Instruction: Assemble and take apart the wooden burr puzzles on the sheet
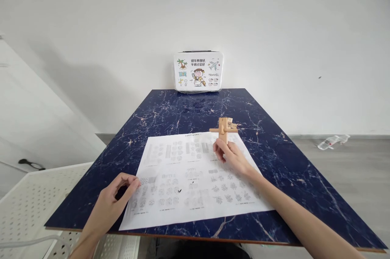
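A large printed sheet of paper (183, 169) with rows of faint grey patterns lies near the front of the table. My left hand (114, 196) pinches its left edge between thumb and fingers. Over the sheet's upper right part, my right hand (230, 155) grips the near end of a small wooden hand plane (224, 127) with a bar across its body. Small light-brown pieces (233, 124) show beside the plane's far end; I cannot tell whether they are attached. Two tiny dark bits (179, 190) rest on the paper.
The dark blue marbled table (195, 112) reaches back to a white wall. A white case (198, 71) with cartoon prints stands at its far edge. Left of the table is a white perforated surface (27, 194); a plastic bottle (332, 142) lies on the floor at right.
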A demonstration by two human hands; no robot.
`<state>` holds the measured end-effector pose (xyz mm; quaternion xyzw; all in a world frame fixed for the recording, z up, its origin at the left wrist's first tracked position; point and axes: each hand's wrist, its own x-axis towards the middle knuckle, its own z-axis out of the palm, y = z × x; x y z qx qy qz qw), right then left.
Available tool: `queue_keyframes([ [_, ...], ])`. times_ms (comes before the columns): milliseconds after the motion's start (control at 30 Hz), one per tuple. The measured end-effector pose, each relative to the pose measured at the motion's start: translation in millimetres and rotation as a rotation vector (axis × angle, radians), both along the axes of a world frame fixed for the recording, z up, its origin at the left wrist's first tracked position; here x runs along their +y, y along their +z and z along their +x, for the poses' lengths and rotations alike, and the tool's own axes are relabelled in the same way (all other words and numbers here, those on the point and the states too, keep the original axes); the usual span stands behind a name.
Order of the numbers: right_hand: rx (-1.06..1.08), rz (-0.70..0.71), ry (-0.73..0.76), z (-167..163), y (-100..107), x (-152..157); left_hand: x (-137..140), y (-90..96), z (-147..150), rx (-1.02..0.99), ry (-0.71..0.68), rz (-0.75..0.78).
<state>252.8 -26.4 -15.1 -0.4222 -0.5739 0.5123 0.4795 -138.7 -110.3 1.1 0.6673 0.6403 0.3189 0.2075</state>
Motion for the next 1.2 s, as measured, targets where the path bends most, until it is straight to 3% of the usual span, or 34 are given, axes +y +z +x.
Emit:
queue_keyframes([
  [200, -0.091, -0.074, 0.186, -11.2, -4.6, -4.2, -0.7, -0.8, 0.0, 0.074, -0.025, -0.003],
  [333, -0.098, -0.107, 0.202, -13.4, -3.1, -1.3, -0.5, -1.6, 1.1, 0.146, -0.054, -0.016],
  [700, -0.135, -0.208, 0.25, -15.1, 1.4, -5.5, 9.1, -24.5, -7.9, 0.248, -0.123, 0.167],
  [933, -0.181, -0.148, 0.263, -19.8, -3.0, -9.7, 9.8, -20.1, -3.7, 0.252, -0.026, 0.152],
  [1033, -0.211, -0.101, 0.26, -21.8, -3.0, -10.6, 8.8, -17.4, 2.4, 0.271, 0.006, 0.214],
  [1200, -0.286, -0.013, 0.287, -25.4, 2.8, -14.0, 12.7, 3.3, 39.5, 0.218, -0.074, 0.315],
])
